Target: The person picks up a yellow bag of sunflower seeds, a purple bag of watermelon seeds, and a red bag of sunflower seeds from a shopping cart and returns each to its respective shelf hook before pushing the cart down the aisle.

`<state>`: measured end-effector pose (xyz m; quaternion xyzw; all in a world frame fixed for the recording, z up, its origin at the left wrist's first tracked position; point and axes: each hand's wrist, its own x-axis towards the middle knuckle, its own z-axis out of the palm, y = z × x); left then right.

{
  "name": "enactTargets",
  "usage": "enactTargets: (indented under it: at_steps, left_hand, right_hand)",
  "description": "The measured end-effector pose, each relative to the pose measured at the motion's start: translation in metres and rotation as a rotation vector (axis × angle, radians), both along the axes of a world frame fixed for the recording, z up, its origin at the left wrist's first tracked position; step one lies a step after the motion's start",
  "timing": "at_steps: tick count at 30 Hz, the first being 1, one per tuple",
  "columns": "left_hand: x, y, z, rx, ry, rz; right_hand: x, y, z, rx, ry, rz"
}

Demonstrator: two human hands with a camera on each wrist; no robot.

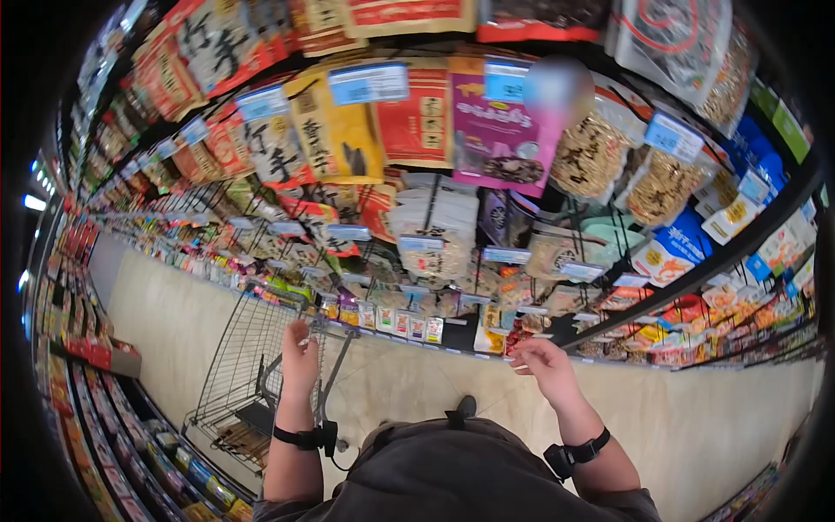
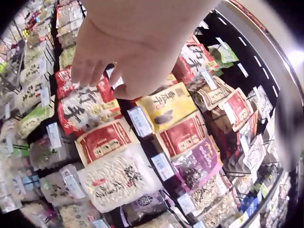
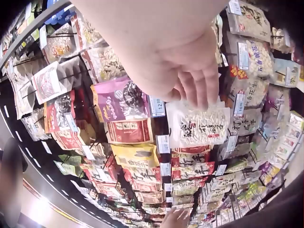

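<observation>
In the head view my left hand (image 1: pixel 300 361) is raised in front of the shelves, its fingers relaxed and holding nothing. My right hand (image 1: pixel 546 370) hangs before the lower rows with loosely bent fingers, nothing in its grasp. Bagged dried foods hang on hooks ahead: a yellow pouch (image 1: pixel 335 130), a red and cream pouch (image 1: pixel 413 122) and a purple pouch (image 1: pixel 500 130). Below them is a stack of clear bags (image 1: pixel 435 235). In the right wrist view, my fingertips overlap a clear bag of pale pieces (image 3: pixel 199 128). The left wrist view shows my palm over a red and white pouch (image 2: pixel 88 109).
A wire shopping cart (image 1: pixel 226 365) stands on the pale floor (image 1: pixel 165 322), close to my left arm. Blue price tags (image 1: pixel 370 83) stick out from the hooks. A dark slanting rail (image 1: pixel 696 270) crosses the shelves at right. Another row of shelves (image 1: pixel 130 435) runs along the left.
</observation>
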<state>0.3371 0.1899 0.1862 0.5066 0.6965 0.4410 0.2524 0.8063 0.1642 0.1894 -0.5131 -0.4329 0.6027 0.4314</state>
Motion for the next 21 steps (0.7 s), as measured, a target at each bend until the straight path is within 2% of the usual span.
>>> enactTargets:
  at_steps: [3,5,12,13,14,15,17,21]
  left_hand:
    - [-0.046,-0.03,-0.027,-0.013,0.015,0.107]
    - [-0.074,-0.056,-0.033,-0.097,0.126,0.153]
    - [-0.188,-0.183,-0.063,-0.244,0.171,0.367]
    - [-0.198,-0.199,-0.05,-0.294,0.178,0.4]
    - [-0.208,-0.216,-0.036,-0.363,0.082,0.463]
    - [-0.227,-0.236,-0.047,-0.347,0.067,0.497]
    - [-0.266,-0.283,-0.08,-0.28,0.206,0.584]
    - [-0.32,-0.356,-0.099,-0.334,0.163,0.74]
  right_hand:
    - [-0.028,0.002,0.001,-0.006,-0.028,0.053]
    - [-0.051,0.002,0.001,-0.008,-0.044,0.106]
    - [-0.173,-0.008,0.001,-0.143,-0.029,0.257]
    - [-0.194,-0.011,0.003,-0.126,-0.037,0.295]
    - [-0.216,-0.014,0.006,-0.14,-0.043,0.341]
    - [-0.238,-0.017,0.009,-0.154,-0.052,0.386]
    - [-0.282,-0.025,0.018,-0.147,-0.08,0.448]
    - [-0.354,-0.039,0.027,-0.122,-0.132,0.595]
